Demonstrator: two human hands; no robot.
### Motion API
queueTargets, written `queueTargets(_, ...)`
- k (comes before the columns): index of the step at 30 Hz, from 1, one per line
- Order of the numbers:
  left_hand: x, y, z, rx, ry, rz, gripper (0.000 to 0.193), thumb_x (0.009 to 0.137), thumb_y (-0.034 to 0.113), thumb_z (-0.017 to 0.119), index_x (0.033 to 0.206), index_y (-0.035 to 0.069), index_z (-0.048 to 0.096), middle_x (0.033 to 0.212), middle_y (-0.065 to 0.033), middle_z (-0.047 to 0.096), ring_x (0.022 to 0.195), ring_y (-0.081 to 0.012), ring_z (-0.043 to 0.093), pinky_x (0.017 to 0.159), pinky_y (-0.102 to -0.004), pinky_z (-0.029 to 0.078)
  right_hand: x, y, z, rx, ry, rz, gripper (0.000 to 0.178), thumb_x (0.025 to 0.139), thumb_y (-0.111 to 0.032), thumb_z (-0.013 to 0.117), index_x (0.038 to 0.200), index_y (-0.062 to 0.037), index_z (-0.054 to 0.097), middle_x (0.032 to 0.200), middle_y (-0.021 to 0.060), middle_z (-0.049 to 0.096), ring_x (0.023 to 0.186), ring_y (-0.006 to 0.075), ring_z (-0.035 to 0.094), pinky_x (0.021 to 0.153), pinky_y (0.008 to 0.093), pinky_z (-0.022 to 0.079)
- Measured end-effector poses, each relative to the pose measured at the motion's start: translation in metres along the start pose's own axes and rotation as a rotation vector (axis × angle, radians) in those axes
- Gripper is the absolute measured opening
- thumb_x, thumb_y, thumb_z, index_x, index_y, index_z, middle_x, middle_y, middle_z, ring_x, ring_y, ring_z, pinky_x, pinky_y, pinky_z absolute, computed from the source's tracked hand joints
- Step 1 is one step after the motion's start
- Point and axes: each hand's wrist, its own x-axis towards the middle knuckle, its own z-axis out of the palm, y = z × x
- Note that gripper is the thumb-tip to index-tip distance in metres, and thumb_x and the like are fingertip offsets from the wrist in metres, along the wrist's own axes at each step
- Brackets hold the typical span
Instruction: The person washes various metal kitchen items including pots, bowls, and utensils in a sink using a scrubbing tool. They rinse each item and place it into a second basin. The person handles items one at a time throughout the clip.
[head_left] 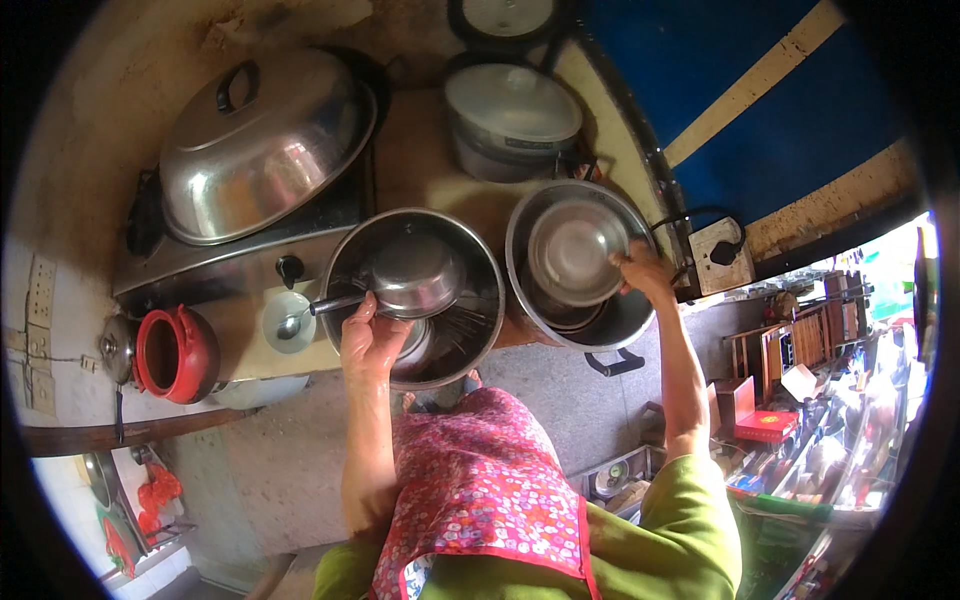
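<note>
My left hand (372,340) is closed at the handle of a steel dipper (418,278), a small round pan with a black-ended handle. It is held over a large, deep steel basin (487,300), in which another metal piece lies partly hidden below it. At the right, my right hand (643,270) grips the rim of a shallow steel bowl (575,250). This bowl is above a wide metal pot (632,318) with a dark side handle; another round vessel shows underneath.
A white bowl with a spoon (288,322) and a red clay pot (178,355) stand to the left. Behind are a stove with a big domed lid (262,140) and a lidded pot (513,120). A socket box (722,255) with a plugged cable is at the right.
</note>
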Motion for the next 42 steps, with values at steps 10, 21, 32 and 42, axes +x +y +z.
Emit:
queueTargets(10,-0.009,0.004,-0.007,0.06,0.042,-0.008,0.029,0.097,0.015,0.052,0.123,0.002,0.054,0.126,-0.014,0.059,0.122,-0.0289,0.052,0.106,-0.0553,0.037,0.052,0.052,0.079,-0.483,0.138,-0.201,0.052,0.068,-0.026,0.081,0.103,0.0019,0.055,0.102,0.0255,0.064,0.098,0.0395,0.063,0.083,0.0474,0.051)
queueTargets(21,-0.031,0.009,-0.01,0.153,0.069,-0.024,0.015,0.092,0.015,0.061,0.106,0.01,0.062,0.114,-0.0033,0.066,0.115,-0.0192,0.054,0.107,-0.0496,0.028,0.06,0.045,0.018,0.197,-0.208,0.207,0.032,0.066,-0.021,0.068,0.089,-0.0039,0.055,0.074,0.0068,0.054,0.057,0.0186,0.051,0.045,0.0319,0.038)
queueTargets(32,-0.037,-0.009,-0.009,0.145,0.074,-0.059,0.016,0.089,0.009,0.062,0.105,0.008,0.063,0.11,-0.0033,0.066,0.11,-0.017,0.057,0.102,-0.0452,0.036,-0.079,-0.086,-0.062,-0.176,0.539,-0.528,0.047,0.081,-0.018,0.059,0.127,-0.0056,0.056,0.118,0.0253,0.06,0.103,0.0404,0.061,0.084,0.0438,0.051)
queueTargets(42,-0.048,-0.013,-0.012,0.121,0.06,-0.034,0.012,0.09,0.009,0.061,0.101,0.008,0.063,0.103,-0.0023,0.067,0.104,-0.0152,0.058,0.099,-0.0424,0.036,-0.138,-0.193,0.0,-0.347,0.814,-1.355,0.053,0.067,0.0,0.069,0.119,0.0015,0.06,0.103,0.0165,0.067,0.071,0.0222,0.064,0.059,0.0284,0.053)
